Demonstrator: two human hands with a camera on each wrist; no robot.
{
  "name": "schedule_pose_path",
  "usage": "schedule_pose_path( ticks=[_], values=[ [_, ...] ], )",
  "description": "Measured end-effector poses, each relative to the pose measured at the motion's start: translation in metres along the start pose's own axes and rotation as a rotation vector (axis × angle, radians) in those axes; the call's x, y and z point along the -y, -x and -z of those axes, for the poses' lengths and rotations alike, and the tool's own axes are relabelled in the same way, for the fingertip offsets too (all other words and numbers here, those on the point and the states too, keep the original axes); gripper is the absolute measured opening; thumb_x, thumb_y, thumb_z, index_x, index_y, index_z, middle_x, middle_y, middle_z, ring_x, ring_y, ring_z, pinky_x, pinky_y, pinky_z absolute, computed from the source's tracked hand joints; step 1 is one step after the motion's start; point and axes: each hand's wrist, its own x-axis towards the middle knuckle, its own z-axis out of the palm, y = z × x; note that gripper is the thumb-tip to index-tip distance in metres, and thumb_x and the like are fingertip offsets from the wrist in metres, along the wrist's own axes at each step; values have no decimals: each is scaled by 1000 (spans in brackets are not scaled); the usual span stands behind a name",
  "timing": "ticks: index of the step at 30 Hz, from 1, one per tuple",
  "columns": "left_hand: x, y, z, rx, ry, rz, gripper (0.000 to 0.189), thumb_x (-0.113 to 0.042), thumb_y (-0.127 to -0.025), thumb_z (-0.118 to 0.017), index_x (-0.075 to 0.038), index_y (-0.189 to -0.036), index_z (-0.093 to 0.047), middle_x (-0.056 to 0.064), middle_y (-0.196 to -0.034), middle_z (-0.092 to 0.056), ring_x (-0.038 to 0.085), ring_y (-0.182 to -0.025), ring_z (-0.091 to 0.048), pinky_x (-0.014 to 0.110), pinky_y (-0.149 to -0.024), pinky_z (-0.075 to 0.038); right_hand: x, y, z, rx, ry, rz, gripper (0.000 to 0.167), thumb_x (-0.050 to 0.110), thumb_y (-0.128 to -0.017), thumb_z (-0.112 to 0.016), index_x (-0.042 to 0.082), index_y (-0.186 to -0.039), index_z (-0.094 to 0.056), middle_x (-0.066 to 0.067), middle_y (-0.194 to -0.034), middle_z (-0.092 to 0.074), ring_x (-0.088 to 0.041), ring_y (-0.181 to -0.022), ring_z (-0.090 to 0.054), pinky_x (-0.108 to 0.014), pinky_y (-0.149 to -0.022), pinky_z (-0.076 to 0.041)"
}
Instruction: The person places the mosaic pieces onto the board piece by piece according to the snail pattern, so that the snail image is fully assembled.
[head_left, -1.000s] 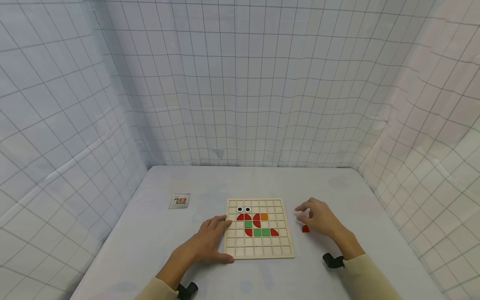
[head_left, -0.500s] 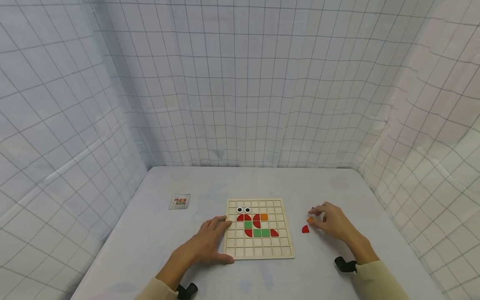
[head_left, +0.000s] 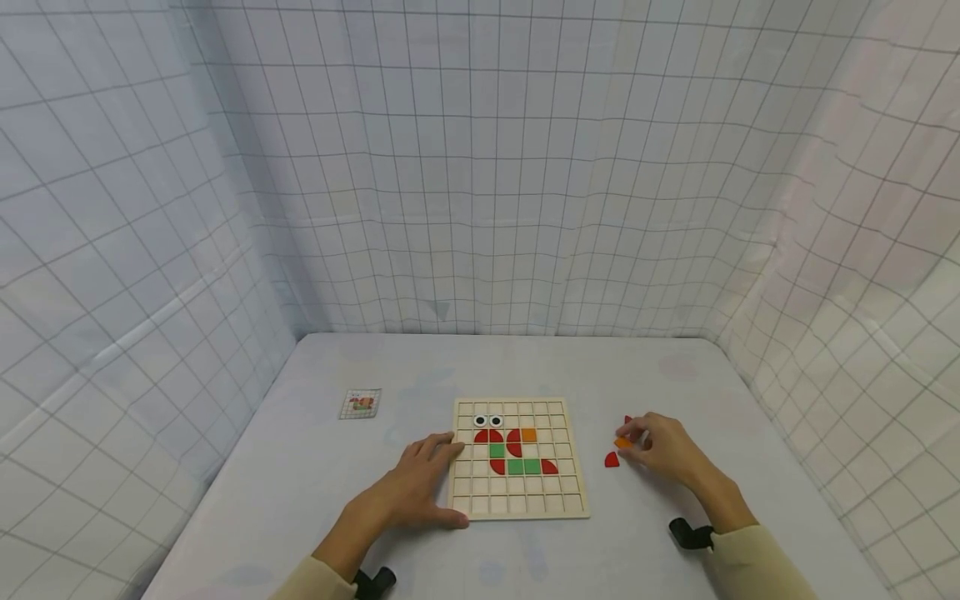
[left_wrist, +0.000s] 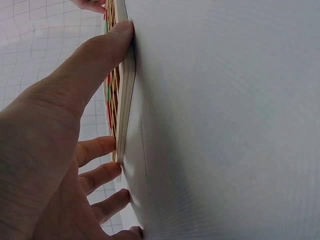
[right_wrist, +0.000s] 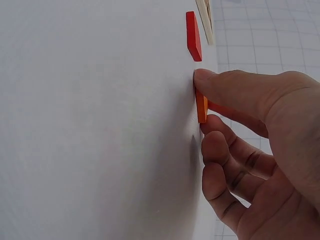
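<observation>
My left hand (head_left: 420,483) rests with spread fingers along the left edge of a wooden grid board (head_left: 517,504), its thumb at the near left corner. On the board lie two eye tiles (head_left: 496,422), several red rounded tiles (head_left: 550,467), green square tiles (head_left: 532,467) and one orange square tile (head_left: 528,435). To the board's right, my right hand (head_left: 663,447) pinches a loose orange tile (right_wrist: 202,110) low at the tabletop, thumb on one side; the fingers partly hide it. A red quarter-circle tile (head_left: 612,459) lies just left of the thumb.
Another red tile (head_left: 627,419) shows behind the right fingertips. A small picture card (head_left: 360,404) with a coloured pattern on a grid lies left of the board. Grid-patterned white curtains (head_left: 480,167) close off the back and both sides of the white table (head_left: 300,458).
My right hand has moved right, away from the board, uncovering the loose tiles, and its fingers have closed around the orange tile. The left hand and board stay put.
</observation>
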Motion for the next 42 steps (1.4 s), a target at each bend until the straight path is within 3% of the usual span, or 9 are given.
schedule_pose_path(
  ticks=[32, 42],
  values=[
    [0, -1, 0, 7, -9, 6, 118, -63, -82, -103, -16, -176, -49, 14, -186, -40, 49, -166, -43, 73, -130, -49, 13, -5, -2, -7, -3, -22, 22, 11, -97, -95, 10, -118, -88, 0, -105, -80, -10, -88, -63, -23, -78, -58],
    [1, 1, 0, 7, -4, -7, 119, -64, -82, -103, -14, -176, -48, 15, -186, -39, 50, -166, -42, 73, -130, -48, 26, -12, -7, -3, -17, 55, 24, 12, -98, -94, 9, -121, -88, 0, -107, -80, -4, -85, -61, -22, -76, -58]
  ],
)
